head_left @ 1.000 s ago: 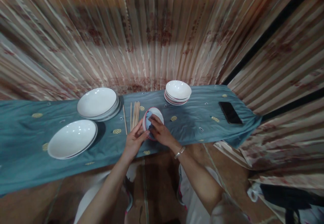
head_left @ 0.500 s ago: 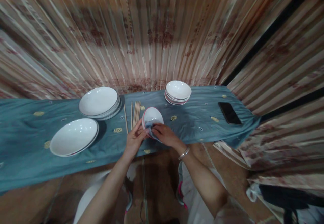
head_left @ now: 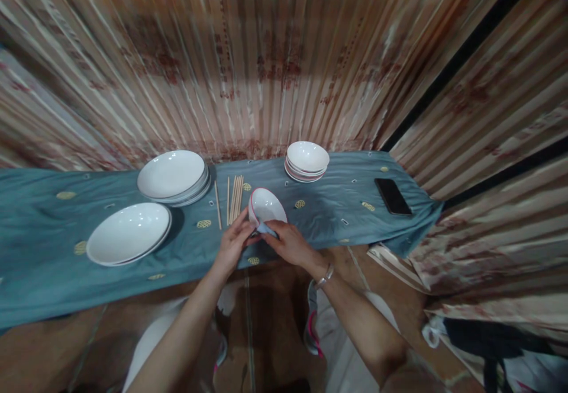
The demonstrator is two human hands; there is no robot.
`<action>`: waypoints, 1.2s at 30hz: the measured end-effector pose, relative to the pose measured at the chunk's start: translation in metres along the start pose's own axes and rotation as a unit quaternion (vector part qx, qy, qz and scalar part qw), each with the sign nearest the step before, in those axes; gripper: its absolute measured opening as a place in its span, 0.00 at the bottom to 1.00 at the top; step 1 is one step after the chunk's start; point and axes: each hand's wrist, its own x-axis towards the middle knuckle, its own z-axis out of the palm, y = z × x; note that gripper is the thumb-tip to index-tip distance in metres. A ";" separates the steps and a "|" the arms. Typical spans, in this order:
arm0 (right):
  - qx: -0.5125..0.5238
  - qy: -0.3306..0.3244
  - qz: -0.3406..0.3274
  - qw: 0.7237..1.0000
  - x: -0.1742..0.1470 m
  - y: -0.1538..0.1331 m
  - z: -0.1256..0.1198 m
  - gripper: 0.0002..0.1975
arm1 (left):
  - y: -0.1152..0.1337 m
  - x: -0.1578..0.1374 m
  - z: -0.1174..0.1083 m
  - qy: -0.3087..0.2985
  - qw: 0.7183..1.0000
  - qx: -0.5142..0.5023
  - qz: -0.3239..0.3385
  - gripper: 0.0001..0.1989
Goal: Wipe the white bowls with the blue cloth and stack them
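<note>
A small white bowl with a red rim (head_left: 267, 205) is tilted above the front edge of the table, its inside facing up. My left hand (head_left: 236, 239) grips it by its left side. My right hand (head_left: 286, 240), with a bracelet at the wrist, is closed on a bluish-grey cloth (head_left: 266, 229) pressed at the bowl's near rim. Part of the cloth and the bowl's near side are hidden by my fingers. Just left of the bowl lie several wooden chopsticks (head_left: 235, 199) side by side.
Large white plates (head_left: 172, 174) are stacked at the back left, with more shallow dishes (head_left: 128, 234) in front. Small bowls (head_left: 307, 157) stand stacked at the back right. A black phone (head_left: 393, 196) lies at the right end of the blue tablecloth (head_left: 328, 215). Curtains (head_left: 275, 61) hang behind.
The cloth has shifted from inside the bowl to its near rim, with my right hand slightly lower. The bowl's inside now shows more. The whole view has drifted slightly.
</note>
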 end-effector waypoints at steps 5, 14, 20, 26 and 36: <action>-0.048 0.004 0.009 0.999 0.000 -0.002 -0.011 0.07 | -0.013 0.008 -0.009 0.008 0.996 0.084 0.034 0.45; -0.006 0.033 0.036 0.999 0.005 0.001 -0.028 0.05 | -0.003 0.019 -0.013 -0.059 0.757 0.510 0.404 0.24; 0.062 0.094 0.051 0.992 0.012 0.010 -0.029 0.10 | 0.007 0.020 -0.008 -0.028 0.688 0.595 0.414 0.26; 0.198 0.258 0.068 0.943 0.023 0.019 -0.037 0.17 | 0.011 0.020 -0.005 -0.015 0.730 0.575 0.368 0.24; 0.225 0.332 0.081 0.913 0.027 0.010 -0.026 0.20 | 0.014 0.024 0.011 0.081 0.964 0.172 0.188 0.07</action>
